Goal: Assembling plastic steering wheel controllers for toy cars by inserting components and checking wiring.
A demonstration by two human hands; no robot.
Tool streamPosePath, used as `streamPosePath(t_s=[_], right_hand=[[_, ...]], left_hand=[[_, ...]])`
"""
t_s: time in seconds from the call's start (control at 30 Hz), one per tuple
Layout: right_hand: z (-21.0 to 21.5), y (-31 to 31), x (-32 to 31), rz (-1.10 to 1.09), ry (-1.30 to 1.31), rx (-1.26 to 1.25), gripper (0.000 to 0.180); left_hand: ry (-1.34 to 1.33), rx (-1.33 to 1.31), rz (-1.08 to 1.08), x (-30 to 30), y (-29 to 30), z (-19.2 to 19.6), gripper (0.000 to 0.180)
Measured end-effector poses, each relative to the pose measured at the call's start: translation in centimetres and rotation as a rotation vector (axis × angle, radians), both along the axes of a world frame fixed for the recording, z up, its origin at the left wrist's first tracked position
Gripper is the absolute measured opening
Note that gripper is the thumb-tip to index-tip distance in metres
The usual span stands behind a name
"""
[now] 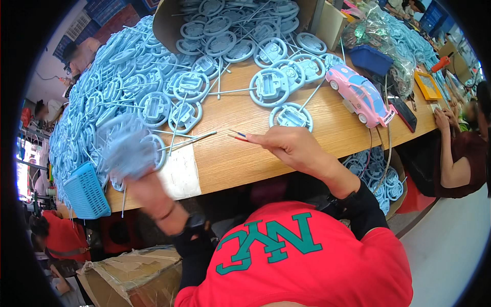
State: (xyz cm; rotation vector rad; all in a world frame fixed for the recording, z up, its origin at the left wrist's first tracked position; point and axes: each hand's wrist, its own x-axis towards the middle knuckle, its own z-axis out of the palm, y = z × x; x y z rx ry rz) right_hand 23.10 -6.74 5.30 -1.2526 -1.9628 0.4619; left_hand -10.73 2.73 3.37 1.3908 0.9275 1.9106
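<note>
My left hand is smeared by motion at the near edge of the big heap. A light-blue plastic steering-wheel-shaped part blurs along with it and appears held; its fingers cannot be made out singly. Over the middle of the table my right hand is closed in a pinch. Two thin wire-like leads, one red and one dark blue, stick out leftward from its fingertips, touching nothing. Just beyond that hand lies a light-blue wheel part with a thin rod. Another wheel part rests farther off.
A tall heap of light-blue wheel parts covers the table's left, beside a blue basket. More fill a box at the back. A pink toy car, blue bin and cables stand right. Another person's arm is far right.
</note>
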Motion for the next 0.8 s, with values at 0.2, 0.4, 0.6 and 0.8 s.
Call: streamPosePath(t_s=[0.2, 0.4, 0.6, 0.8], right_hand=[[-0.3, 0.1, 0.5, -0.002, 0.028, -0.031, 0.041], [0.0, -0.8, 1.9, -0.114, 0.061, -0.101, 0.036], [-1.9, -1.5, 6.0, -0.477, 0.098, 0.021, 0.035], [-4.6, -1.7, 6.3, -0.507, 0.037, -0.011, 0.031]], left_hand=[[-0.458, 0.763, -0.329, -6.6, -5.8, 10.9, 0.099], [0.518, 0.004, -0.32, 5.1, 2.7, 4.8, 0.032], [1.178, -0.079, -0.532, 18.6, 2.9, -1.0, 0.043], [1.16, -0.043, -0.498, 22.3, 2.0, -1.4, 0.042]])
